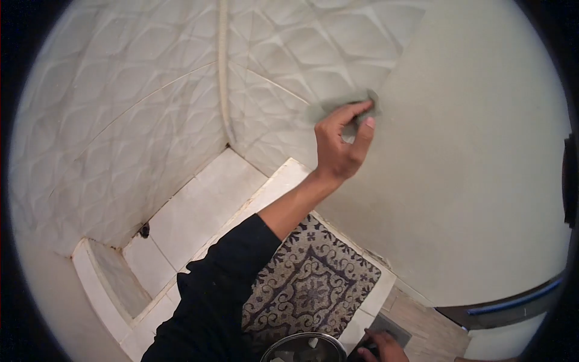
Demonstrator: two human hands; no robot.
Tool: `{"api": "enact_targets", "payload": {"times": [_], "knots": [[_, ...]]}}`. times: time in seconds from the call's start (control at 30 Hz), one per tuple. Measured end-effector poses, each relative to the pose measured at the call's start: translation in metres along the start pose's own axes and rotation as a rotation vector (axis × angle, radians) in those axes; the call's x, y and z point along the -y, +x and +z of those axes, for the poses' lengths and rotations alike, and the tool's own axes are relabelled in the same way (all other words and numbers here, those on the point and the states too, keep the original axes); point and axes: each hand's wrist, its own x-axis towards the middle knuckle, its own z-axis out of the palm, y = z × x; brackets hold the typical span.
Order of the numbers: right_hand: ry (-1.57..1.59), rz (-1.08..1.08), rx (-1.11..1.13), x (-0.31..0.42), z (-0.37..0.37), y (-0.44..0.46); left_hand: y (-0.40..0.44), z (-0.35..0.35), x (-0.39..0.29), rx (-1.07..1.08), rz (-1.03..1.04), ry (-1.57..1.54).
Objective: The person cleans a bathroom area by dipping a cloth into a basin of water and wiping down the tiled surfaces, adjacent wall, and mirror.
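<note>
Grey-green patch (329,110): upper middle of the frame, just above and behind the left hand (339,145), against the wall; too blurred to tell whether it is a thin pad or a shadow.
Left fingers (365,134): thumb and forefinger curve towards each other, a gap between their tips; I cannot tell whether they are clamped on anything.
Right hand (386,349): cut off at the bottom edge, right of centre, fingers bent over a flat grey plate (397,329); how firmly they close on it cannot be told.
Metal-rimmed bowl (304,334): bottom edge, just left of the right hand, white lumps inside.
Black sleeve (211,295): runs from the lower left up to the left forearm.
Patterned mat (313,283): lower middle, dark scrollwork on beige, partly behind the sleeve and bowl.
Relief wall panelling (139,66): lozenge pattern, upper left and upper middle, with a pale corner strip (222,66) between its two faces.
Smooth pale panel (476,139): right side of the frame.
White floor tiles (205,187): left of centre, below the panelling, with stained joints.
Wood-look floor (422,320): lower right.
</note>
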Motion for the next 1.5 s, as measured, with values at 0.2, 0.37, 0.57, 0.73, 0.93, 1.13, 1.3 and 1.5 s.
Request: {"api": "enact_targets", "payload": {"times": [0.2,0.37,0.57,0.73,0.93,1.13,1.3,1.5], "knots": [[0.1,-0.054,-0.806,0.019,0.006,0.009,-0.051,0.055,-0.078,0.662,-0.511,-0.135],[0.108,-0.037,-1.232,0.011,0.006,0.028,-0.124,0.084,-0.111,1.353,-0.772,-0.758],[0.586,0.225,-0.938,-0.037,0.016,0.015,-0.213,0.081,-0.083,1.089,-1.094,-0.836],[1.034,0.215,-1.132,-0.041,-0.002,0.006,-0.31,0.05,-0.055,1.256,-1.352,-0.046],[1.453,0.203,-1.078,-0.034,-0.012,0.005,-0.382,-0.006,-0.047,2.486,-0.552,-0.021],[1.495,0.29,-0.914,-0.048,-0.012,-0.008,-0.402,-0.02,-0.037,2.385,-0.62,-0.112],[1.455,0.386,-1.067,-0.042,-0.013,0.002,-0.397,-0.02,-0.023,2.336,-0.644,-0.043],[1.454,0.445,-0.956,-0.048,-0.01,-0.002,-0.338,-0.005,0.024,2.295,-0.608,0.11]]}}
